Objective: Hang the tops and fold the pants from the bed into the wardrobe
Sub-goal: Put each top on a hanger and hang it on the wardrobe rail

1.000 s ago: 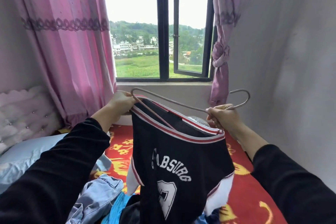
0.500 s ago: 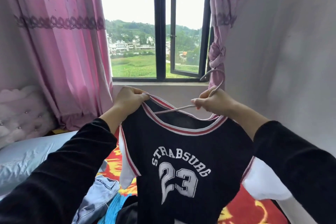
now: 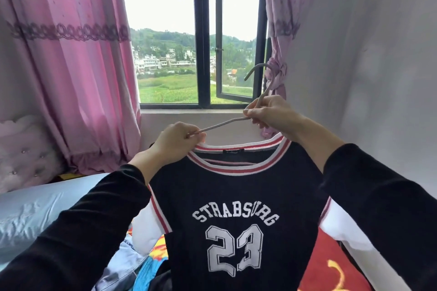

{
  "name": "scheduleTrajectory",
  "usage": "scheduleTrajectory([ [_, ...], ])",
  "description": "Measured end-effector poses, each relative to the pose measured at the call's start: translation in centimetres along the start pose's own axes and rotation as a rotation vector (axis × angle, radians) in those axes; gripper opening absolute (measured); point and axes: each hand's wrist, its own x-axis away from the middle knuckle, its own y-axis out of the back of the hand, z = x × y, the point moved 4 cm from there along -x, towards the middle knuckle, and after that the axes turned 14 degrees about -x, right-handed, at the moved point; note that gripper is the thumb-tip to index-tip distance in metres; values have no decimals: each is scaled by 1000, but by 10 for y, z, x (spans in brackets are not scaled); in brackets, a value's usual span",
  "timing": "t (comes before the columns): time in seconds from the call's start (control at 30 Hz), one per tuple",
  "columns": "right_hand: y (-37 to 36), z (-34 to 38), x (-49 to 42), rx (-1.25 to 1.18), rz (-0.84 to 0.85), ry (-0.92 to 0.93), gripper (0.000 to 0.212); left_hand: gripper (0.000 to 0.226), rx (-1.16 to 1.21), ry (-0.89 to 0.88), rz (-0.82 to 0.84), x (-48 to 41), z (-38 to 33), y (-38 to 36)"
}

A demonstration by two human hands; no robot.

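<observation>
Nearest, at 7 o'clock on the bed with the red and yellow patterned cover, lies a loose heap: a pale blue denim garment and a turquoise fabric piece, neither folded nor hung.

At 6 o'clock the black knit jersey top with white sleeves and red-and-white striped collar, lettered with the number 23, is held up clear of the bed, front facing the wearer.

Above it, the left grip at 9 o'clock of the collar is clenched on the end of the thin grey wire hanger with a curved hook, right at the collar edge. The right grip at 1 o'clock pinches the hanger's neck just under the hook. The left arm of the hanger shows bare above the neckline; whether the right arm sits inside the shoulder cannot be told.

Further off: a pale blue satin pillow at 9 o'clock, pink curtains at 10 o'clock, and a black-framed window at 12 o'clock.

Assessment: an early stage. This one top is part-way onto its hanger. The wardrobe is out of view, and the heap awaits sorting.
</observation>
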Motion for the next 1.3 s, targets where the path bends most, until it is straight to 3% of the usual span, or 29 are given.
scheduleTrajectory([
  [0.13,1,0,2,81,-11,141,17,23,78,44,-141,0,6,8],
  [0.27,11,-28,7,315,-34,154,33,22,96,97,-240,1,21,24],
  [0.37,19,-44,12,429,-132,208,43,24,83,92,-291,0,28,41],
  [0.6,33,-17,8,510,-274,285,48,32,-6,123,-427,-7,30,88],
  [0.77,14,26,-5,642,-405,522,37,31,-45,196,-565,-9,29,115],
  [0.93,-14,46,-10,715,-389,671,19,31,-111,295,-639,9,34,126],
  [1.07,-38,62,-9,648,-351,631,32,37,-123,365,-670,35,44,130],
  [1.3,-101,73,31,505,-152,690,28,30,-101,506,-643,132,56,141],
])
